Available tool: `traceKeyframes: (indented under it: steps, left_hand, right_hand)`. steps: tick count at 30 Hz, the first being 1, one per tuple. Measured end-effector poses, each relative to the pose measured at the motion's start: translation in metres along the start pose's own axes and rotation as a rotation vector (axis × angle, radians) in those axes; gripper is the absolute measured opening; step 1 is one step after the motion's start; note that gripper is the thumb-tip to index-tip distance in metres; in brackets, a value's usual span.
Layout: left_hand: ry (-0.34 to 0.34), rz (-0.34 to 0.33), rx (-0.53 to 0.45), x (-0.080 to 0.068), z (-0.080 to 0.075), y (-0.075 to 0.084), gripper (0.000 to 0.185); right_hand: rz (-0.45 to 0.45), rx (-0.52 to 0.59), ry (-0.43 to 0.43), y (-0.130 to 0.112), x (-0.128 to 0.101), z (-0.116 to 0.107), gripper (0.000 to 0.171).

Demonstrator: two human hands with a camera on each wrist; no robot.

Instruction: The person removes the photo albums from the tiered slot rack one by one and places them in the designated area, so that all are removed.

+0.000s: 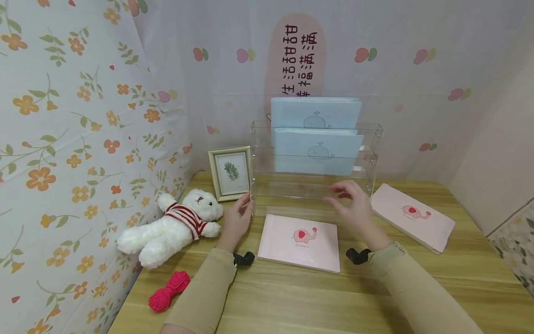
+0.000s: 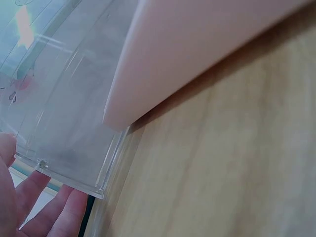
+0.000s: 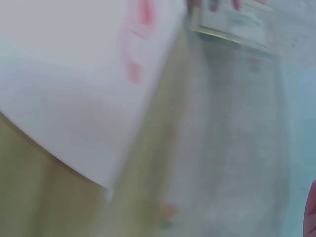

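At far left, a bright pink yarn bundle, cinched at its middle (image 1: 168, 291), lies on the wood-grain desk (image 1: 300, 306), with a white plush bear in a red-striped sweater (image 1: 179, 227) just beyond it. Both are out of the way and can be left alone.

Next comes a rectangular photo frame with a pale gold border (image 1: 232, 174), standing right beside the rack; any sideways shove there could knock it.

The bare left hand (image 1: 238, 215) is at the left end of the clear plastic tiered rack (image 1: 288, 190), its grip pinching the end panel between thumb and fingers. That hold looks well suited to steadying: firm but light, squeezing without pulling, since a light rack would probably slide.

The rack carries 2 pale blue whale-print booklets, the rear booklet (image 1: 292, 112) higher than the front booklet (image 1: 292, 150). In front lies a flat pink elephant-print booklet (image 1: 298, 243).

The bare right hand (image 1: 352, 204) is before the rack's right half, its grip spread, thumb and curved fingers apart around nothing; contact with the rack cannot be told. Gentle, level pressure would suit, matched to the left side.

At far right, a 2nd pink elephant-print booklet (image 1: 410, 217) lies angled, near that forearm; keep the sleeve above it.
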State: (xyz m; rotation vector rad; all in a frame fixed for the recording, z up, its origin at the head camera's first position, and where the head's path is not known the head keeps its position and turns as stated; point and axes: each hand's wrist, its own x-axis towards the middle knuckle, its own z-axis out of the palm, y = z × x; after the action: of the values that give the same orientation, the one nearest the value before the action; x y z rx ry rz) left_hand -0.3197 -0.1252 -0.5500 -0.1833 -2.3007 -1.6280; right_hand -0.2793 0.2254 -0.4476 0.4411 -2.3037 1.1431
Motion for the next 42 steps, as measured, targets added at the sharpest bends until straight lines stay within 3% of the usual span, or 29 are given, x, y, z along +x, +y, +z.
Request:
traceKeyframes:
  steps: [9,17,21,28,35,42]
  left_hand:
    - [-0.003,0.01,0.012,0.0,0.0,-0.001,0.044]
    - [-0.001,-0.004,0.021,-0.002,-0.002,0.002,0.044]
    - [-0.004,-0.009,0.009,-0.001,-0.002,0.005,0.044]
    - [-0.021,-0.027,0.004,-0.001,-0.001,0.005,0.045]
    - [-0.018,-0.008,0.019,0.001,-0.001,0.004,0.044]
    - [-0.016,-0.027,0.014,-0.001,-0.002,0.009,0.043]
  right_hand:
    - [0.079,0.026,0.032,-0.025,0.045,-0.043,0.039]
    - [0.173,-0.037,0.084,-0.031,0.071,-0.061,0.063]
    - [0.258,-0.004,0.089,-0.027,0.085,-0.064,0.078]
    - [0.368,0.028,0.015,-0.023,0.104,-0.063,0.094]
    - [0.383,0.044,-0.002,-0.024,0.114,-0.058,0.094]
    - [0.407,0.031,0.004,-0.022,0.119,-0.055,0.083]
